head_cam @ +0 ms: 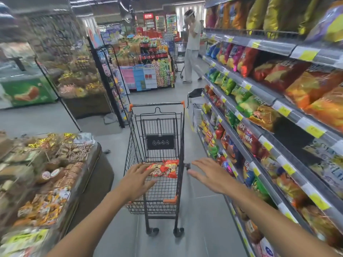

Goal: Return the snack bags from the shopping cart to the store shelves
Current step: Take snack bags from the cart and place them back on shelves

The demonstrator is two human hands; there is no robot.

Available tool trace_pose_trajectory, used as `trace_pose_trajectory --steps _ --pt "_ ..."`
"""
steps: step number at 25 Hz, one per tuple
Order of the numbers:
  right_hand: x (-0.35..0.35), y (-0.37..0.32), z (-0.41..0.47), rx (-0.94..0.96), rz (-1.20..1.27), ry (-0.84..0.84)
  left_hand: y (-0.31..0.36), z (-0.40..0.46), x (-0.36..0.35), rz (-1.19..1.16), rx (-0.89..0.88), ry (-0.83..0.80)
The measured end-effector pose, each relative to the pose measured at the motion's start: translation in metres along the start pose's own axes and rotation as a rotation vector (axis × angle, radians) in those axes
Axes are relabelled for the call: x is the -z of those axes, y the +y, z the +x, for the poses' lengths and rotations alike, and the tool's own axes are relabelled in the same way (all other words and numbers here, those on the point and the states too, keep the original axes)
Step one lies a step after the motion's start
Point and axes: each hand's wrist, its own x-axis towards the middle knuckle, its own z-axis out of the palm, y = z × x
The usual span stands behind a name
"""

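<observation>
A black wire shopping cart point(157, 145) with orange corner caps stands in the aisle, its near edge just below both outstretched hands. One red snack bag point(163, 168) lies flat on the cart's wire bottom toward the near right corner, close to the right side wall. The left hand point(137, 179) hovers over the near left part of the basket, fingers spread and released, its fingertips just beside the bag's left edge; whether they touch it cannot be told. The right hand point(209, 175) hangs outside the cart's right rim, between the cart and the store shelves point(269, 101), fingers straight and released, holding nothing. The shelves run along the right from near to far, packed with chip bags, their yellow-tagged front edges close to the cart's right side, leaving a narrow strip of grey floor point(200, 219) there. On the near left a display bin of wrapped sweets point(46, 173) stands, with a wider band of floor between its rim and the cart. Beyond the cart's far edge the aisle lies open to another shopper point(192, 47) standing far off with a second cart.
</observation>
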Motion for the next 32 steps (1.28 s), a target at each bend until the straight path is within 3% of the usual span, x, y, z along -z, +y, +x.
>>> trace_pose_trajectory --steps 9,14,20,32 --pt "0.001 0.036 0.156 0.055 0.047 -0.152 -0.036 0.102 0.008 -0.079 0.135 -0.101" --pt "-0.017 0.046 0.215 0.075 0.052 -0.246 -0.049 0.141 -0.016 -0.127 0.127 -0.135" --pt "-0.052 0.034 0.293 0.040 0.065 -0.286 -0.112 0.202 -0.044 -0.188 0.124 -0.187" --pt "-0.150 0.047 0.438 -0.306 0.255 -0.391 -0.243 0.360 -0.176 -0.452 0.093 -0.523"
